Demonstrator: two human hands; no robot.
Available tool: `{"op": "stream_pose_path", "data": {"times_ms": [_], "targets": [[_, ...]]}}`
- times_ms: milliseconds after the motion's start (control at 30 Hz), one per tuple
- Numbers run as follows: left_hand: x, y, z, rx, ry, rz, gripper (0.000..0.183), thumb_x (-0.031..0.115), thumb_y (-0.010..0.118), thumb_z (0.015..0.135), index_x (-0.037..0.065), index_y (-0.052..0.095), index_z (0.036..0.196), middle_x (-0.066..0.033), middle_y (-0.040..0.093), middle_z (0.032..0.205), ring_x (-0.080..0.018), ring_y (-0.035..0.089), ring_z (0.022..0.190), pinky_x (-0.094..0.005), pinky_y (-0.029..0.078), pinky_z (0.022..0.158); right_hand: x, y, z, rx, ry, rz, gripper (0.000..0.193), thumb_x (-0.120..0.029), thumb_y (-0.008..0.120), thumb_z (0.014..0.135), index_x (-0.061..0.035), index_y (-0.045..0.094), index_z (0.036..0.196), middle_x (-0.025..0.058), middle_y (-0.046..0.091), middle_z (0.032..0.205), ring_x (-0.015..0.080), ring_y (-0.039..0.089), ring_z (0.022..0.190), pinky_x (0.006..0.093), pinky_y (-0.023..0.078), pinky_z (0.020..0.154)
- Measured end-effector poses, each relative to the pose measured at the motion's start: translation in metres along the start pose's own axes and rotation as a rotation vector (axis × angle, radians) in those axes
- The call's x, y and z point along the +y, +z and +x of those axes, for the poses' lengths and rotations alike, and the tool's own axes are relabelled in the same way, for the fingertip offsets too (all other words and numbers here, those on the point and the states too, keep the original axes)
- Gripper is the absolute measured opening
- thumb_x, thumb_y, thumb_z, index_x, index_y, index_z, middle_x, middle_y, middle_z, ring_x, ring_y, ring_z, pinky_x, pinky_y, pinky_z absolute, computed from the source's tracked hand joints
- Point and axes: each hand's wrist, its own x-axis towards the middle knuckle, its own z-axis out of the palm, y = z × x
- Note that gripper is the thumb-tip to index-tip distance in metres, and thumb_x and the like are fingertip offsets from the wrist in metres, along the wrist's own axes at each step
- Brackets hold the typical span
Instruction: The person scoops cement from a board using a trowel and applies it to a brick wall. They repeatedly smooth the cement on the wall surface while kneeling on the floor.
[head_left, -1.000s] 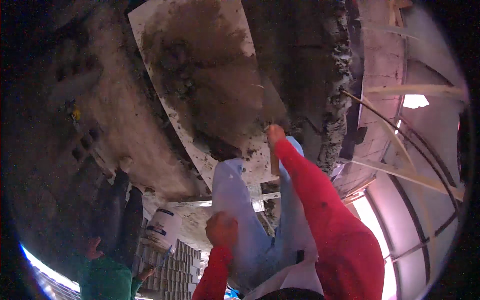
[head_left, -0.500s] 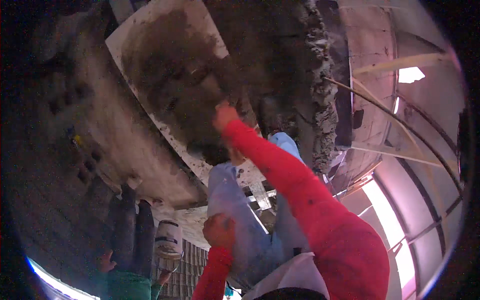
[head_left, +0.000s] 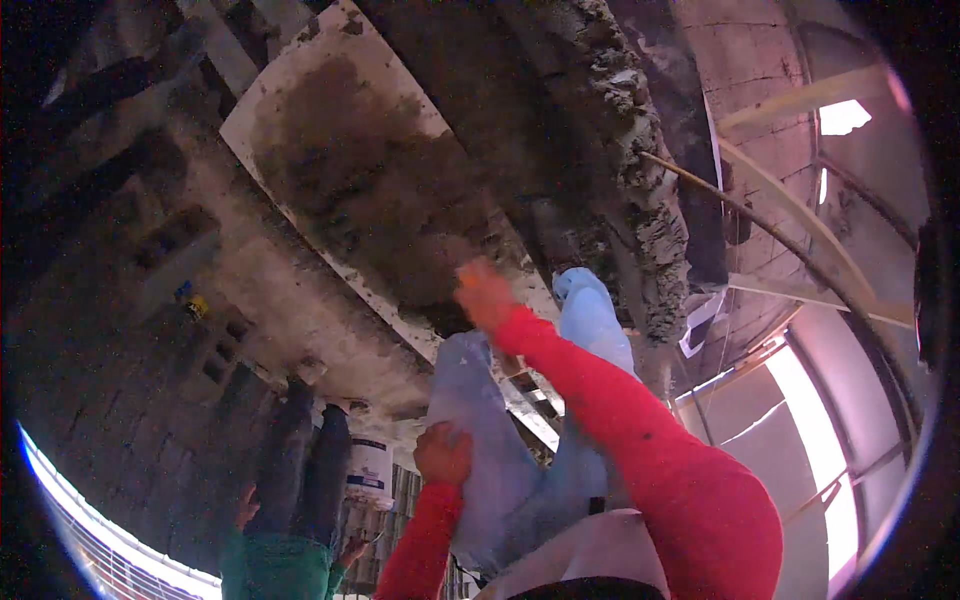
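Observation:
My right hand (head_left: 487,297) is closed and smeared by motion, low over the near end of a long pale board (head_left: 285,200). A flat-bladed hand tool seems to be in its grip, but the blade is too blurred to make out clearly. Dark wet mortar (head_left: 370,170) is spread across most of the board, leaving pale edges bare. Against my left thigh, in light blue trousers (head_left: 465,390), rests my left hand (head_left: 443,453), its fingers curled in and nothing seen in them.
Rough mortar (head_left: 645,170) lines a ledge to the right of the board. A thin rod (head_left: 720,195) and wooden braces (head_left: 800,205) stick out at the right. At lower left stands a co-worker in a green top (head_left: 280,568), beside a white bucket (head_left: 370,470).
My right hand has drawn back toward my knees from farther up the board. My left hand stays by my thigh. The whole view has shifted slightly.

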Motion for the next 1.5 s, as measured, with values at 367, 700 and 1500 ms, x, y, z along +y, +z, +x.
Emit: {"op": "stream_pose_path", "data": {"times_ms": [367, 700, 1500], "targets": [[-0.038, 0.026, -0.022, -0.042, -0.034, -0.038, 0.026, 0.029, 0.068, 0.068, 0.012, 0.063, 0.088, -0.0094, 0.063, 0.092, -0.0311, 0.058, 0.085, -0.0417, 0.047, 0.076, 0.182, 0.094, 0.012, 0.303, 0.705, 0.402, 0.020, -0.023, 0.053, 0.080, -0.0026, 0.055, 0.081, 0.0188, 0.059, 0.077, 0.0336, 0.059, 0.073, 0.0430, 0.045, 0.064], [-0.029, 0.011, -0.027, 0.009, -0.149, -0.237, 0.021, 0.023, 0.068, 0.068, 0.009, 0.064, 0.084, -0.0108, 0.064, 0.088, -0.0307, 0.058, 0.085, -0.0417, 0.046, 0.078, -0.018, 0.012, 0.107, -0.061, 0.109, -0.160, 0.024, -0.023, 0.050, 0.079, -0.0027, 0.057, 0.090, 0.0241, 0.058, 0.094, 0.0435, 0.057, 0.083, 0.0508, 0.046, 0.074], [-0.029, 0.006, -0.022, 0.030, -0.108, -0.235, 0.022, 0.021, 0.070, 0.067, 0.012, 0.063, 0.086, -0.0092, 0.064, 0.089, -0.0307, 0.058, 0.084, -0.0402, 0.046, 0.077, 0.047, -0.019, 0.175, -0.195, 0.468, 0.285, 0.023, -0.025, 0.052, 0.084, -0.0028, 0.057, 0.081, 0.0099, 0.056, 0.063, 0.0222, 0.056, 0.058, 0.0404, 0.045, 0.056]]}}
